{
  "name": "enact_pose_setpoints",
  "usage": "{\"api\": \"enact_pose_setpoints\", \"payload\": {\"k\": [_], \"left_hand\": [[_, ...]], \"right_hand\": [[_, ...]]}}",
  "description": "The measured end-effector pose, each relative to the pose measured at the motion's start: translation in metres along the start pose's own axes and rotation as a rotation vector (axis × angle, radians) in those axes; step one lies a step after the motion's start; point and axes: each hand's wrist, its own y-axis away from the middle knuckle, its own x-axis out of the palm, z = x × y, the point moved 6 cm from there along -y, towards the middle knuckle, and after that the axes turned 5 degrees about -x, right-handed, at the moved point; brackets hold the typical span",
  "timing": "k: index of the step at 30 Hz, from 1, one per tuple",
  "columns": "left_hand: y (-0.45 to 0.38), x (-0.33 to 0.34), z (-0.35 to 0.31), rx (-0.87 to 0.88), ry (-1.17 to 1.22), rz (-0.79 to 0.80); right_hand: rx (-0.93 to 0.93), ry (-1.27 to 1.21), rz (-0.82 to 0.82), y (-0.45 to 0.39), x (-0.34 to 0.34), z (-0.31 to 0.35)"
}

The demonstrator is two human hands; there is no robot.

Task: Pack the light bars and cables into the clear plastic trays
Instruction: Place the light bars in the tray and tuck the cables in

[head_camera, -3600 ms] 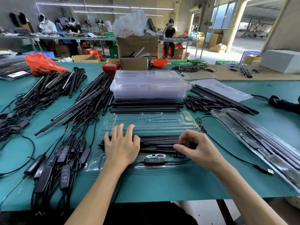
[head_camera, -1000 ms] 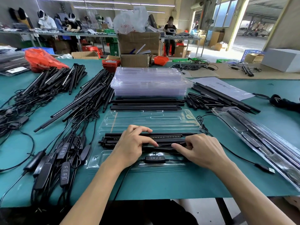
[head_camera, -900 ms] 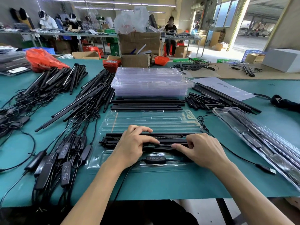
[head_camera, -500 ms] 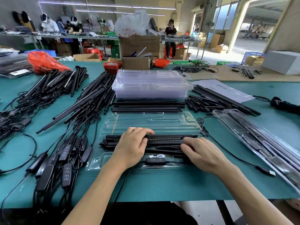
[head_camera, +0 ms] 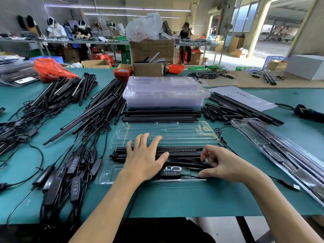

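Left hand (head_camera: 143, 158) lay flat, fingers spread and straight, pressing the black light bars (head_camera: 180, 151) into the open clear tray (head_camera: 166, 130). Right hand (head_camera: 220, 162), fingers curled, seemed to pinch a thin cable (head_camera: 191, 176) near the tray's right end, beside the inline controller (head_camera: 169, 174). Bare green table (head_camera: 175, 199) ran between tray and near edge. Stacked empty trays (head_camera: 164, 92) stood behind; loose bars and cables (head_camera: 73, 137) crowded the left. Writing on the paper sheet (head_camera: 245, 97) was unreadable.
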Motion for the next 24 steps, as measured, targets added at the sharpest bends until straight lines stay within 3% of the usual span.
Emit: {"api": "enact_pose_setpoints", "payload": {"k": [12,16,18,21,22,24], "left_hand": [[-0.004,0.008,0.006,-0.029,-0.052,0.055],[-0.007,0.002,0.009,-0.041,0.064,0.101],[-0.010,-0.011,0.013,-0.056,0.153,0.022],[-0.015,-0.041,0.041,-0.224,0.148,-0.212],[-0.016,-0.049,0.057,-0.320,0.141,-0.237],[-0.019,-0.055,0.086,-0.491,0.141,-0.143]], "right_hand": [[-0.030,0.050,-0.196,0.010,0.003,0.002],[-0.083,0.083,-0.278,0.019,0.005,0.003],[-0.097,0.091,-0.303,0.020,0.006,0.003],[-0.118,0.078,-0.323,0.021,0.007,0.003],[-0.118,0.083,-0.322,0.021,0.007,0.003],[-0.107,0.101,-0.319,0.020,0.008,0.001]]}}
